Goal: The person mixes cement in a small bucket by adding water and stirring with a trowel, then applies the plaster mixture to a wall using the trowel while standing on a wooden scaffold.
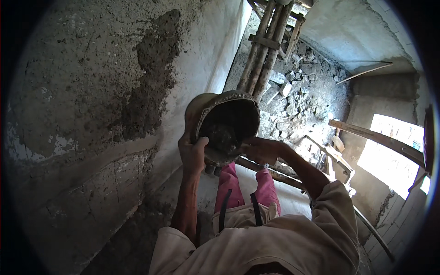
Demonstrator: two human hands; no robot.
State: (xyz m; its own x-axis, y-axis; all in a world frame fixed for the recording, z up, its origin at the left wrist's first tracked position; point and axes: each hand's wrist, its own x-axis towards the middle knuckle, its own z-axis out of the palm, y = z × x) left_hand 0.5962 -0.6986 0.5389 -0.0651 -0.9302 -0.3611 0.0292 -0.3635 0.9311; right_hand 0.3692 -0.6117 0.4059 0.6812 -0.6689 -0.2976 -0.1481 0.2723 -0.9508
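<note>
A round, mortar-smeared bucket is tipped in front of me, its dark mouth facing me. Gripping its left rim, my left hand has the thumb over the edge. A dark, wet-looking lump of mortar lies inside. At the bucket's lower right rim is my right hand, its fingers closed; whatever they hold is lost in the shadow.
A rough wall with a dark wet mortar patch rises on my left. Ahead, bound wooden poles stretch above rubble. A wooden beam crosses before a bright opening at right.
</note>
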